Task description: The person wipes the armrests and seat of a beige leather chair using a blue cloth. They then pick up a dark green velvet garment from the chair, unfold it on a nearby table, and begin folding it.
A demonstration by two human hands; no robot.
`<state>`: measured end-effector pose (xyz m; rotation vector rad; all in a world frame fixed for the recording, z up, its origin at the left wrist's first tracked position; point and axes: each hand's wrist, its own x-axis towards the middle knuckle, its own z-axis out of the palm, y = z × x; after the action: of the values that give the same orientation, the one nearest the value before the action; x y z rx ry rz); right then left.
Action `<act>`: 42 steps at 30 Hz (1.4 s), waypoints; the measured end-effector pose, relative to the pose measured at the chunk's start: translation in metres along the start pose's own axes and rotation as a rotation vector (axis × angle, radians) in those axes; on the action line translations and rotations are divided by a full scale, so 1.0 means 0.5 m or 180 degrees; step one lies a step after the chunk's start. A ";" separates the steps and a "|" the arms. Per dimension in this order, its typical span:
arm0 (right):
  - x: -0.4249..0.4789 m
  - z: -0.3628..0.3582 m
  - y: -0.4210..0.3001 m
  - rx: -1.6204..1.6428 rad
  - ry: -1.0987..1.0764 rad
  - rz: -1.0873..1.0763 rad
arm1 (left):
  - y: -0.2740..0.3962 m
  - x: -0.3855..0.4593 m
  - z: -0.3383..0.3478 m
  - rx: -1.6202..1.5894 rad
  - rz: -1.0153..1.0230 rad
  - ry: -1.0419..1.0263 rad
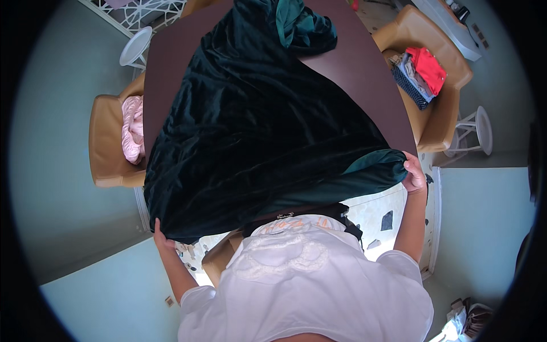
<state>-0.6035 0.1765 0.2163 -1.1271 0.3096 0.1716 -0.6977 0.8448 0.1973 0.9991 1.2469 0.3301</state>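
A large dark green velvet cloth [265,124] is spread in folds over the brown table [363,85], its near edge pulled out wide in front of my body. My left hand [163,236] grips the near left corner, with the thumb on top and the other fingers mostly hidden. At the near right corner my right hand [414,173] is closed on a bunched part of the cloth. Between the hands, along the right half of the near edge, a lighter green side shows. The far end lies heaped on the table, also partly showing the lighter side.
On the right a tan armchair [459,64] holds a stack of folded clothes [416,79] with a red piece on top. A tan armchair [107,141] on the left bears a pink quilted item [133,128]. White round stools [483,130] stand by the walls.
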 end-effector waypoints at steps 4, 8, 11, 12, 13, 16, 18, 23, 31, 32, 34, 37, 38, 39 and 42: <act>-0.013 -0.062 0.009 -0.1327 0.0730 -0.0266 | -0.048 0.024 -0.049 -0.0158 -0.0344 -0.0183; -0.013 -0.058 0.001 -0.3795 0.2028 -0.1325 | -0.038 -0.005 -0.005 0.0106 0.0560 -0.0006; 0.010 -0.051 -0.033 -0.2204 0.2372 -0.2156 | 0.021 -0.028 0.030 -0.0008 0.1311 -0.0144; 0.014 -0.008 -0.055 -0.1731 0.2222 -0.1994 | 0.044 -0.033 0.015 -0.0112 0.1460 -0.0101; 0.009 0.019 -0.074 -0.1275 0.2143 -0.1829 | 0.063 -0.032 0.024 -0.0187 0.1588 -0.0126; 0.013 -0.080 -0.049 -0.2308 0.1486 -0.0826 | 0.061 0.012 0.012 0.0178 0.1077 0.0276; -0.008 -0.101 -0.033 -0.2591 0.1193 -0.0216 | 0.018 0.033 -0.008 0.0436 0.0942 0.0212; -0.080 -0.095 -0.030 -0.0500 0.1000 0.0113 | -0.074 0.029 -0.057 0.0780 0.0404 0.0309; -0.067 -0.159 0.010 -0.1163 0.1248 0.0977 | -0.055 0.028 -0.023 -0.0146 -0.0635 -0.0263; -0.039 -0.154 0.004 -0.0815 0.1118 0.0782 | -0.027 0.033 0.008 -0.0150 -0.0530 -0.0456; 0.038 -0.111 -0.030 -0.0170 0.0904 0.0415 | 0.056 0.067 0.088 -0.0380 -0.0362 -0.0830; 0.194 -0.034 -0.171 0.0304 0.0630 -0.0356 | 0.256 0.074 0.283 -0.0298 0.1663 -0.0441; 0.219 0.031 -0.242 0.0410 0.0856 -0.0866 | 0.354 0.024 0.330 -0.0753 0.1073 -0.1045; 0.237 0.074 -0.311 0.0315 0.0578 -0.1440 | 0.471 0.022 0.334 -0.0863 0.1712 -0.1003; 0.198 0.160 -0.510 0.1000 0.0079 -0.2922 | 0.690 -0.165 0.361 -0.1531 0.2548 -0.1313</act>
<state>-0.4234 0.1392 0.4344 -0.8639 -0.1753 -0.6813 -0.4625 0.8992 0.5138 1.0335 0.3175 0.9408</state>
